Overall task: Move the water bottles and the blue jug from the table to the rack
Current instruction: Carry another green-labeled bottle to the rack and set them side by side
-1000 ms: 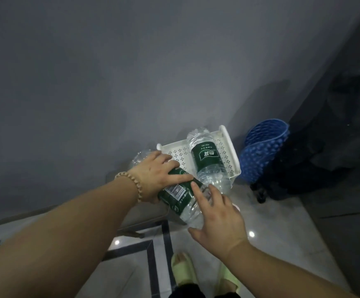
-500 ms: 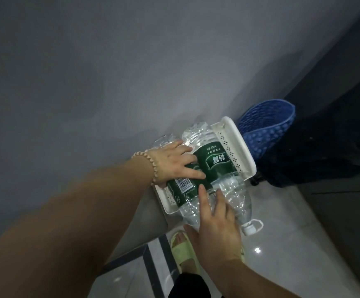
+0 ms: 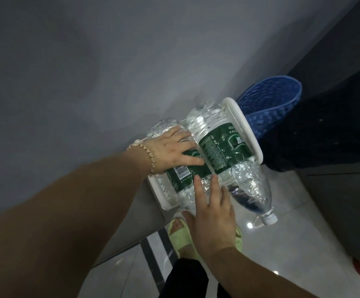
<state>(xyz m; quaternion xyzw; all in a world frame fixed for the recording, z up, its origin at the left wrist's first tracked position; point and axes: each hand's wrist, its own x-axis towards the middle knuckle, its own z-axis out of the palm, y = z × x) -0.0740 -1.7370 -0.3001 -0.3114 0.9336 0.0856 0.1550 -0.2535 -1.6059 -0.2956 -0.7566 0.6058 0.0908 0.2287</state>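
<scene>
Two clear water bottles with green labels lie side by side on a white perforated rack [image 3: 251, 134]. My left hand [image 3: 170, 151], with a bead bracelet at the wrist, grips the left bottle [image 3: 180, 173] over its label. My right hand [image 3: 212, 209] rests with spread fingers on that bottle's lower part near the neck. The right bottle [image 3: 224, 145] lies free, its white cap [image 3: 268, 219] sticking out past the rack's front edge. No blue jug is in view.
A blue mesh basket [image 3: 269, 104] stands just behind the rack on the right, beside a dark mass [image 3: 325, 130]. A grey wall fills the left and top. Below are a glossy tiled floor [image 3: 293, 244] and my foot in a green sandal [image 3: 181, 235].
The left bottle has come down onto the rack beside the right one. Both hands stayed on it, and the camera has moved closer over the rack.
</scene>
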